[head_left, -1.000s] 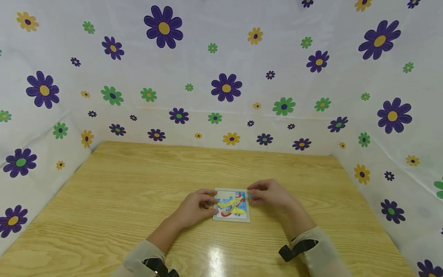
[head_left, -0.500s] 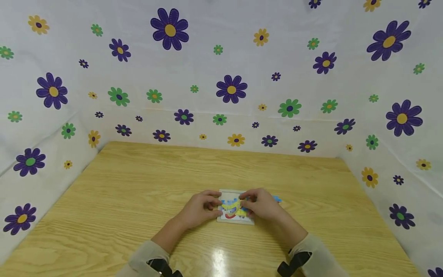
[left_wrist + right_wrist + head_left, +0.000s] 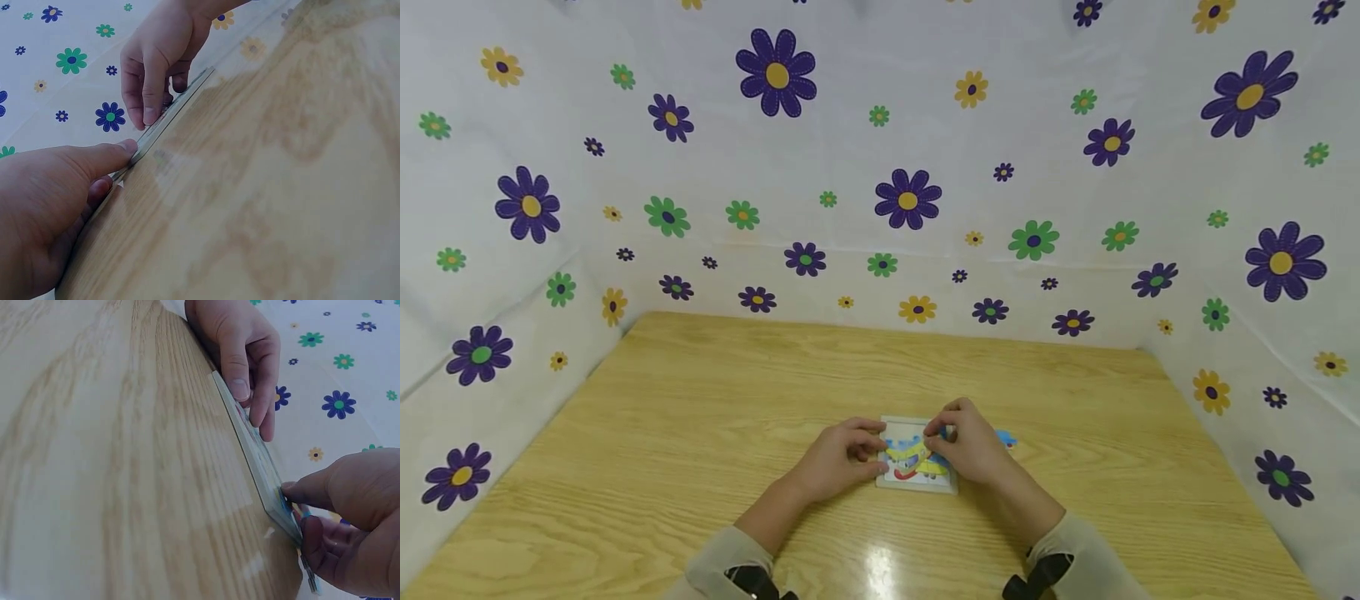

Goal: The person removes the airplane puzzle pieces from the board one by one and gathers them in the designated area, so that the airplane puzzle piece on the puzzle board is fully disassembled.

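Observation:
A square jigsaw puzzle (image 3: 917,487) with a pale frame lies on the table, showing a yellow and red airplane on blue and white. My left hand (image 3: 838,454) grips its left edge, thumb near the lower corner and fingertips near the upper one. Over the upper right part of the puzzle, my right hand (image 3: 973,446) pinches a small puzzle piece (image 3: 301,509) between thumb and fingers. Most of that piece is hidden by the fingers. A loose blue puzzle piece (image 3: 1007,437) lies on the table just right of the right hand.
The wooden table (image 3: 737,375) reaches to a white cloth (image 3: 850,150) printed with flowers, which hangs behind it and on both sides. A bright light reflection shows on the table front. Black straps (image 3: 1048,571) circle both sleeves.
My right hand has moved left from the puzzle's right edge to over its upper right part, uncovering the loose blue piece. The left hand stays at the left edge. The view has shifted slightly.

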Motion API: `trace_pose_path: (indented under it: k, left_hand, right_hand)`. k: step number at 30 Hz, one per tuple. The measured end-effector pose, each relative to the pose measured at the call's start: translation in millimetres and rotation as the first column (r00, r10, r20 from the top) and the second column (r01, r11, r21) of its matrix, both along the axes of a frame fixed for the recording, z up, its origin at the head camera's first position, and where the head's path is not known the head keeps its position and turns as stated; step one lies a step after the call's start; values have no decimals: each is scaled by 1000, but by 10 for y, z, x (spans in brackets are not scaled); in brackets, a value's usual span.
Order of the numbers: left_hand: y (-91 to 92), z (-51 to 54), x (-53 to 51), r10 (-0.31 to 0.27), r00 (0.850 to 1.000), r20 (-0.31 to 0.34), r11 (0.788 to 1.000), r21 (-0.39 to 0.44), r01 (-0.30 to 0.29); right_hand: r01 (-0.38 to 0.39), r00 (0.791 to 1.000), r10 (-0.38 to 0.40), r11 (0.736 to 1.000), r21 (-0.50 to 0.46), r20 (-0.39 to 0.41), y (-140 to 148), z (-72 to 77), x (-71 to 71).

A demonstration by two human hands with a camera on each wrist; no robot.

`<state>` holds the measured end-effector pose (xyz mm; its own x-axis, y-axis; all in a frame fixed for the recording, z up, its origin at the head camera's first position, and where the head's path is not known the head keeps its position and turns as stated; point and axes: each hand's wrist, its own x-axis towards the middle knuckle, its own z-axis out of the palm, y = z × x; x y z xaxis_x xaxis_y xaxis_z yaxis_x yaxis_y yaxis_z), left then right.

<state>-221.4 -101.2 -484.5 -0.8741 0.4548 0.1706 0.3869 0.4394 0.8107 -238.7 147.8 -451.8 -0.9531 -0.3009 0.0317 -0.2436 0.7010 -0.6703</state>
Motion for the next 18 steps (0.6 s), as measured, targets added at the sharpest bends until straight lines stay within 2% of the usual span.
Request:
trace_pose_path:
  k: [4, 9, 14, 18]
  left_hand:
    - [-5, -11, -10, 2, 1000, -16, 1000, 8, -2]
    - [-5, -20, -12, 0, 1000, -23, 1000, 7, 0]
    - [-4, -22, -3, -1, 1000, -20, 1000, 2, 1]
    - [-4, -19, -4, -10, 1000, -21, 1000, -3, 10]
  right_hand:
    - [1, 1000, -2, 999, -44, -3, 27, -4, -13]
    - [17, 999, -13, 996, -90, 39, 78, 33, -10]
    - [36, 992, -14, 985, -171, 126, 138, 28, -12]
    - [86, 979, -31, 960, -267, 204, 186, 8, -9]
